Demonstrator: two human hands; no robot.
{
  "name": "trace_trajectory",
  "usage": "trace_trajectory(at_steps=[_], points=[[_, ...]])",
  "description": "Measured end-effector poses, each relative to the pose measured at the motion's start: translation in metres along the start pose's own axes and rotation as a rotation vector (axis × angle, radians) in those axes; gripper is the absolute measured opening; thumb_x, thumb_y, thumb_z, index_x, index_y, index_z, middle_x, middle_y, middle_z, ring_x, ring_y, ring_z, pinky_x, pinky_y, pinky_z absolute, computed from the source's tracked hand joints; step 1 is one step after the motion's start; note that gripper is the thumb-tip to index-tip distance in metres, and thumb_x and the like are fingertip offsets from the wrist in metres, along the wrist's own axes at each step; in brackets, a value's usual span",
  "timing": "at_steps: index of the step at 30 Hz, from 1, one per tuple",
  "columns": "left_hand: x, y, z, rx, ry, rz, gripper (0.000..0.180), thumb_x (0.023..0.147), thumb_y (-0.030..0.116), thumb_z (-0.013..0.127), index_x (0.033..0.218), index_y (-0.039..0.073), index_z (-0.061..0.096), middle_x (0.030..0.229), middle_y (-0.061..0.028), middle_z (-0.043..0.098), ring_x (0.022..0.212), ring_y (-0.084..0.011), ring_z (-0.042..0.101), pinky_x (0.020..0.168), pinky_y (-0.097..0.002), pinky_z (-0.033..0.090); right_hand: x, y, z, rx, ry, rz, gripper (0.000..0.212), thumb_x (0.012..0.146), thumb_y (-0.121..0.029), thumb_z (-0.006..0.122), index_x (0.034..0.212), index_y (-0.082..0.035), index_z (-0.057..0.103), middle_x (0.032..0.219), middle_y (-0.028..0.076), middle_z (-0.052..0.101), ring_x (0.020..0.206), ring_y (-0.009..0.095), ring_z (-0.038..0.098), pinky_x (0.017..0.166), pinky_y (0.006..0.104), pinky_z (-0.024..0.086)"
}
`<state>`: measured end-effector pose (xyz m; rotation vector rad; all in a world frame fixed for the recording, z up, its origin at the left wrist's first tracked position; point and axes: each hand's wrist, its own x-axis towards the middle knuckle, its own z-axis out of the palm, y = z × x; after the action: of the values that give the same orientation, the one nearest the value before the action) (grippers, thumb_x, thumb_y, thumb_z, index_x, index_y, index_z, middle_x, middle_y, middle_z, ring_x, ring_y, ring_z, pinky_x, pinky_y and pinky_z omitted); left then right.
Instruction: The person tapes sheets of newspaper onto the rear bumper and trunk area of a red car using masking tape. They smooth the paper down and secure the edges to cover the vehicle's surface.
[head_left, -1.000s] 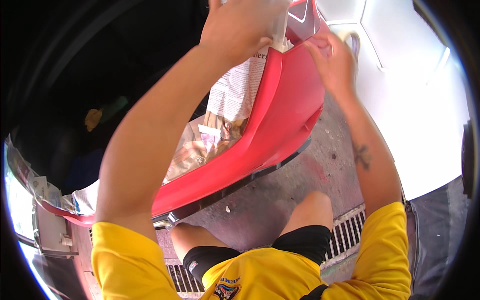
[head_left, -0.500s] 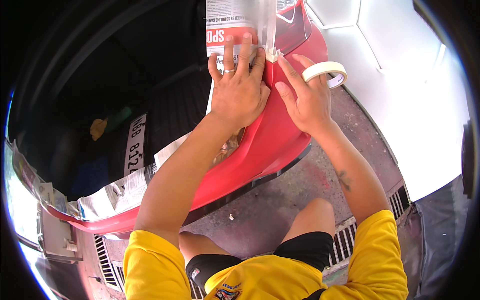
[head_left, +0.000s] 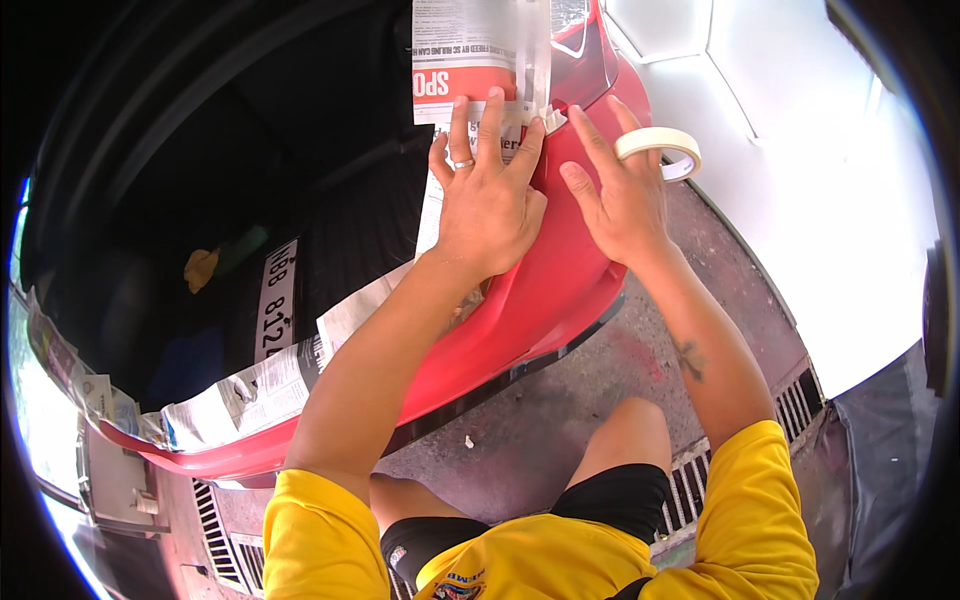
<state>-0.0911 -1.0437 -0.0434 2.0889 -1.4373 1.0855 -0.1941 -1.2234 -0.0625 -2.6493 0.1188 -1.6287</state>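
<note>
My left hand [head_left: 490, 210] lies spread and palm down on a sheet of newspaper [head_left: 465, 50] along the edge of the red car body [head_left: 565, 240]. Its index fingertip rests by a strip of masking tape [head_left: 537, 65] that runs down the sheet's right border. The strip's crumpled end [head_left: 553, 119] sits between my two index fingers. My right hand [head_left: 625, 205] hovers by the red panel with index finger and thumb stretched out. A roll of masking tape [head_left: 655, 138] hangs around its other fingers, some of them hidden.
More newspaper [head_left: 265, 390] lines the lower rim of the dark open cargo space [head_left: 200, 150]. A licence plate [head_left: 275, 300] and a yellowish cloth [head_left: 201, 268] lie inside. A tail light [head_left: 585, 70] borders the strip. White panels [head_left: 780, 200] stand right; floor grates [head_left: 685, 490] lie below.
My left hand has slid slightly down and right on the newspaper, bringing its index finger toward the tape's end. The right index fingertip has shifted a little right. The view has moved slightly.
</note>
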Motion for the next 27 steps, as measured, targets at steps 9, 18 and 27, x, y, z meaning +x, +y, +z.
trace_trajectory(at_steps=[9, 18, 27], points=[[0.018, 0.011, -0.01, 0.481, -0.011, 0.193, 0.073, 0.085, 0.016, 0.065, 0.157, 0.009, 0.055, 0.172, -0.0171, 0.035, 0.162, -0.0435, 0.022, 0.122, -0.0716, 0.02, 0.006, -0.001, 0.001, 0.045, -0.003, 0.037, 0.045, 0.109, -0.034, 0.058, 0.154, -0.027, 0.061, 0.164, 0.023, 0.043, 0.145, 0.048, 0.041, 0.118, 0.0578, 0.039], [0.019, -0.024, -0.053, 0.274, 0.226, 0.017, 0.052, 0.084, 0.009, 0.068, 0.133, 0.023, 0.077, 0.158, -0.0176, 0.048, 0.154, -0.0438, 0.032, 0.119, -0.0592, 0.027, 0.003, -0.002, -0.003, -0.176, -0.13, -0.017, 0.053, 0.108, -0.042, 0.06, 0.159, -0.032, 0.054, 0.17, 0.019, 0.038, 0.143, 0.046, 0.046, 0.114, 0.0562, 0.044], [0.055, -0.048, -0.025, 0.371, 0.301, 0.379, 0.016, 0.081, 0.026, 0.09, 0.096, 0.026, 0.084, 0.136, -0.0005, 0.066, 0.143, -0.0297, 0.051, 0.113, -0.0529, 0.035, -0.089, 0.015, -0.018, 0.374, 0.113, 0.608, 0.062, 0.105, -0.024, 0.067, 0.16, -0.006, 0.045, 0.159, 0.02, 0.051, 0.147, 0.039, 0.046, 0.118, 0.0501, 0.04]])
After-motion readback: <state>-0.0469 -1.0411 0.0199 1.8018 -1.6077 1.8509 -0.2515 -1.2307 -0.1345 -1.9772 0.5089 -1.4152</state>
